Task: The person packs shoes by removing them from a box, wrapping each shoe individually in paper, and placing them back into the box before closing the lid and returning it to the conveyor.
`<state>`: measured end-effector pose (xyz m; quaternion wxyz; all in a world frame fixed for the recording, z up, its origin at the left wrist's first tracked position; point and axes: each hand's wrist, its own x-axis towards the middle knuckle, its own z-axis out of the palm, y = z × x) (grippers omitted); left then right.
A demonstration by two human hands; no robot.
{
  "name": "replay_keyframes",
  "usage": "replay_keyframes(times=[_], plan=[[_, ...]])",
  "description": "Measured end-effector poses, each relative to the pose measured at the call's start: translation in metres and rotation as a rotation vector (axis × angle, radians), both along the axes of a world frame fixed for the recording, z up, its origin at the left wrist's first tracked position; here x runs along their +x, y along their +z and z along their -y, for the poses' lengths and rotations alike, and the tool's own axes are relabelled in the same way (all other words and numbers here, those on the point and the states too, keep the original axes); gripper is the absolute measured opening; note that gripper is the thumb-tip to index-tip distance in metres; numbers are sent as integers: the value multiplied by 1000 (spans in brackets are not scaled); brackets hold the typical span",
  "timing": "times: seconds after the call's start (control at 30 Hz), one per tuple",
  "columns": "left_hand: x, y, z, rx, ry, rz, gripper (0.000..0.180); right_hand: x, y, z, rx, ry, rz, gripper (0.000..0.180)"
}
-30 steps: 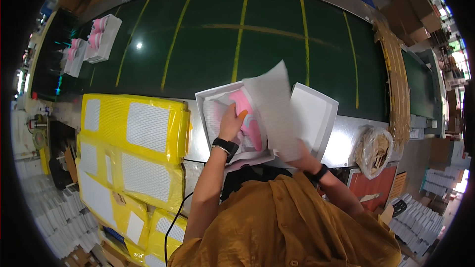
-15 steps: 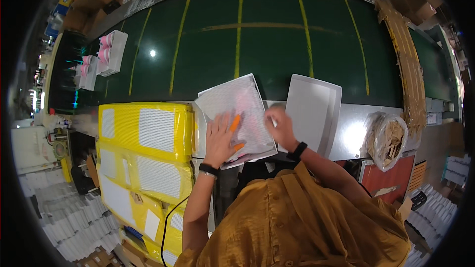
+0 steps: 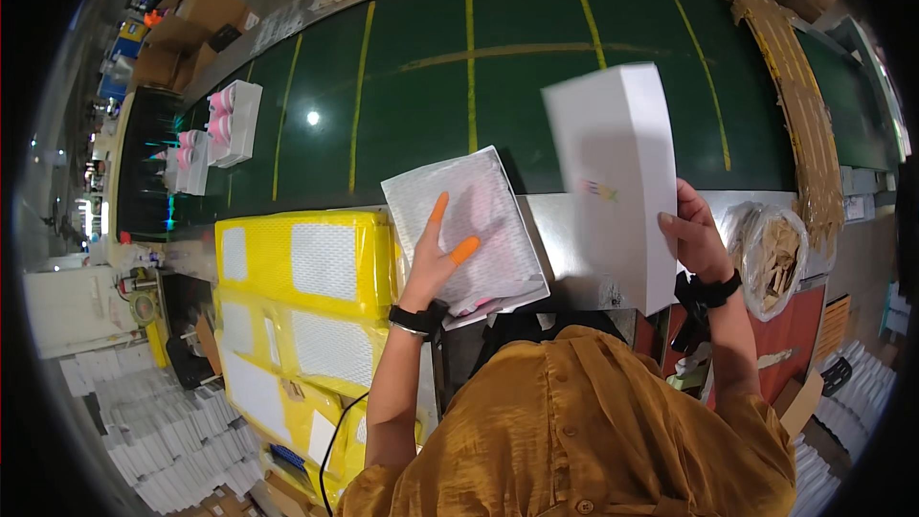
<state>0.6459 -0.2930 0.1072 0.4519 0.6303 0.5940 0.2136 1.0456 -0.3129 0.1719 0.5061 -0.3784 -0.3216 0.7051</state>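
Since prev. frame: white box lid (image 3: 613,182) lifted off bench by right hand (image 3: 694,239), now held up tilted over green conveyor belt (image 3: 402,86), well clear of left hand (image 3: 442,251). Left hand unchanged in place, still flat on tissue-covered open box (image 3: 469,225).

Right hand: gripping lid's right long edge, fingers curled round edge, thumb side hidden behind lid. Black wristband at wrist. Lid blank white w/ small faint coloured mark near centre; slightly motion-blurred.

Left hand: spread, palm down, pressing white tissue sheet over box contents. Orange finger cots on two fingers (image 3: 463,250). Black watch at wrist. Pink item showing faintly through tissue, just beyond fingertips; kind cannot be told.

Box pos.: on grey bench edge directly under left hand, between yellow bundle and raised lid; far corner overlapping belt edge.

Surroundings rel. to hands: stack of yellow-wrapped bundles (image 3: 302,263) w/ white mesh panels touching box on side left of left hand, more bundles below towards body. Clear bag of brown paper scraps (image 3: 777,258) just right of right wrist. Two open white boxes w/ pink contents (image 3: 230,120) on belt, well apart, far left beyond left hand. Cardboard strip (image 3: 785,67) along belt, beyond right hand. Stacked white sheets (image 3: 182,431) on floor, lower left, behind left elbow.
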Motion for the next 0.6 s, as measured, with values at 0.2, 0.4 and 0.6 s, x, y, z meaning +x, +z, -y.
replay_keyframes(times=[0.2,0.4,0.6], plan=[[-20,30,18,-298,300,971,69,-93,-37,-27,38,258,-619,59],[-101,-29,77,-319,587,567,49,-185,-77,-21,-57,508,191,55],[-38,-77,63,-73,557,366,46,-184,-130,-15,154,173,1112,64]])
